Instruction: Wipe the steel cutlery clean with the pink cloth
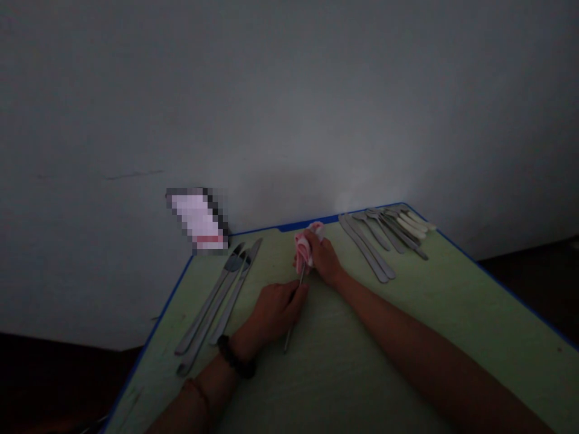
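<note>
Nearest to us, our left hand [275, 310], with a dark beaded bracelet [235, 357] at the wrist, lies low on the green table [407, 337]. Its fingers are curled around a thin metal utensil [289, 333], whose free end pokes out toward us and rests on or just above the tabletop. We cannot tell whether it is a knife, fork or spoon, since its far end is covered.

Just beyond, our right hand [323, 259] is closed around a pink-and-white cloth [305, 247], and the cloth is bunched over the far end of the utensil. So the piece is held at both ends near the middle of the table, one end bare and the other wrapped.

To the left, several table knives [221, 298] lie side by side, touching, slanted toward the blue table edge. Farther off, at the right rear corner, a bigger spread of cutlery [384, 238] holds more knives and what look like spoons or forks, some with pale handles.

We judge the wiping to be partway through, with one piece in hand and two groups lying apart. The dim light gives no sign of which group is already wiped, so we cannot say how much is left.

A pixelated patch [199, 220] sits by the rear left corner, against the plain wall [289, 90].
</note>
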`<state>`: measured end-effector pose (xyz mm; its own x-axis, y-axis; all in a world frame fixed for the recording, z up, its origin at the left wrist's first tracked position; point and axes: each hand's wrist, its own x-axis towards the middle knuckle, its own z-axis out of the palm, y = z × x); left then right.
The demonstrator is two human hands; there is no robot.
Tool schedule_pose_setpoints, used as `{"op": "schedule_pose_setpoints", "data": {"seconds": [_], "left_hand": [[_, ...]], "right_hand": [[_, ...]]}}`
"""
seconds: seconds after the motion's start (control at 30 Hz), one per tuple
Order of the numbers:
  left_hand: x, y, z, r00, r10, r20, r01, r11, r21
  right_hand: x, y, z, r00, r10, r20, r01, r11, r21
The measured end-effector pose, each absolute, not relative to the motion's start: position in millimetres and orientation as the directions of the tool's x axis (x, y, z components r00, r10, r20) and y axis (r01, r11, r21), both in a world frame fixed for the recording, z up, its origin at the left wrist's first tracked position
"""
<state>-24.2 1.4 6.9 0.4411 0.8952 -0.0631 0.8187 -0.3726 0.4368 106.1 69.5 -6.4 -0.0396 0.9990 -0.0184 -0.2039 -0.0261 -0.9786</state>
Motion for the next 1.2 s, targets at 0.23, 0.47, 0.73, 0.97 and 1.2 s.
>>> {"op": "schedule_pose_setpoints", "data": {"seconds": [0.23, 0.47, 0.73, 0.97, 1.2], "left_hand": [[-25.4, 2.5, 3.5, 0.452, 0.892, -0.011, 0.820, -0.410, 0.398], [-22.8, -0.3, 3.0, 0.498, 0.867, -0.008, 0.832, -0.475, 0.288], [-23.7, 0.2, 5.9, 0.483, 0.875, -0.036, 0.824, -0.440, 0.357], [-22.2, 0.9, 6.6, 0.420, 0.907, -0.036, 0.851, -0.379, 0.362], [-23.2, 1.3, 6.2, 0.420, 0.906, -0.051, 0.846, -0.370, 0.385]], "right_hand": [[109.9, 76.1, -10.5, -0.037, 0.997, -0.063, -0.366, -0.072, -0.928], [116.1, 90.1, -14.9, 0.011, 0.988, -0.156, -0.672, -0.108, -0.733], [110.7, 78.7, -14.4, -0.038, 0.999, -0.038, -0.356, -0.049, -0.933], [107.6, 70.3, -6.8, -0.158, 0.987, 0.030, -0.193, -0.001, -0.981], [105.0, 72.4, -12.6, -0.156, 0.986, 0.055, -0.167, 0.029, -0.985]]}}
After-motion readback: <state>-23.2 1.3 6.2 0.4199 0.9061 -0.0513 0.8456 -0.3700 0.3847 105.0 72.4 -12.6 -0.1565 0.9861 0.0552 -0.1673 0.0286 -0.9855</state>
